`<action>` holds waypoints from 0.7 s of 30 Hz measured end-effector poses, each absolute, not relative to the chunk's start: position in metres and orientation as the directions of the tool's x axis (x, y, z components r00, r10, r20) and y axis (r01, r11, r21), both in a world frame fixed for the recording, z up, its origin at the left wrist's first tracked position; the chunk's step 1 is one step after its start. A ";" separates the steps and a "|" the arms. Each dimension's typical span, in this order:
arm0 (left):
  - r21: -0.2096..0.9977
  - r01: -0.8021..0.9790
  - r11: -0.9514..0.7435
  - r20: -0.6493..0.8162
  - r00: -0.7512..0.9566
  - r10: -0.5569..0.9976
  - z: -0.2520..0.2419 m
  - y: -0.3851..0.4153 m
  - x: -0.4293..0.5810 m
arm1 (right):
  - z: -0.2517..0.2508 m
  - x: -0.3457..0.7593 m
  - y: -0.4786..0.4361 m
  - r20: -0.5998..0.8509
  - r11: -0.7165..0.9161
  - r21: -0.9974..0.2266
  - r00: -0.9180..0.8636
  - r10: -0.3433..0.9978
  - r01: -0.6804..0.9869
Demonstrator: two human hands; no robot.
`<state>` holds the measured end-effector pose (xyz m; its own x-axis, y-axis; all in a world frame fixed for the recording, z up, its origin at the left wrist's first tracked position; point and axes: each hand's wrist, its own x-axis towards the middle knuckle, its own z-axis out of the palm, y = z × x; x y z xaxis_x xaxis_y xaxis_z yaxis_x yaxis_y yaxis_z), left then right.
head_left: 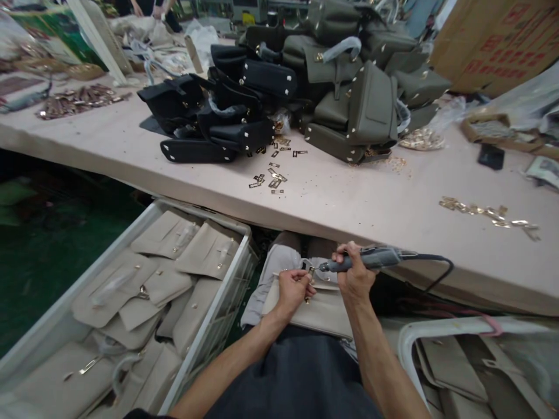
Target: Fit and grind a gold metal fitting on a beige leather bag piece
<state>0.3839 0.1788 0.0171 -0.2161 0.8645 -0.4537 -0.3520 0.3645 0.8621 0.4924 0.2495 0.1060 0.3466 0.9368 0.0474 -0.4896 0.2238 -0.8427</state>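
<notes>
A beige handbag piece (323,311) lies across my lap. My right hand (356,276) is wrapped round a grey electric screwdriver (375,258), its tip pointing left. Close to that tip, my left hand (294,289) pinches a small gold metal fitting (311,271) at the bag's upper part. Whether the tip touches the fitting, I cannot tell. A black cord runs from the tool's rear toward the table edge.
A white crate (251,233) of beige bag pieces stands at left, another white bin (408,331) at right. On the table (209,183) are black bags (192,150), olive bags (373,110), loose metal fittings (275,177) and gold clasps (489,215). A cardboard box (493,46) stands behind.
</notes>
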 end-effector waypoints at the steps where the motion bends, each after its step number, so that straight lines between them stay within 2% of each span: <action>1: 0.863 -0.355 0.360 -0.451 -0.218 0.865 0.018 0.179 0.384 | 0.105 0.491 0.250 0.060 0.230 -0.845 0.341 0.938 -0.483; 15: 0.873 -0.328 0.362 -0.439 -0.204 0.875 0.012 0.179 0.383 | 0.094 0.486 0.250 0.100 0.267 -0.861 0.370 0.924 -0.433; 21: 0.883 -0.300 0.361 -0.429 -0.205 0.879 0.016 0.177 0.382 | 0.095 0.479 0.250 0.158 0.284 -0.899 0.357 0.921 -0.333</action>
<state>0.3823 0.1767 0.0163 -0.2054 0.8794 -0.4295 -0.2999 0.3612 0.8829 0.4795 0.2499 0.0952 0.3573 0.9206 0.1579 -0.3332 0.2836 -0.8992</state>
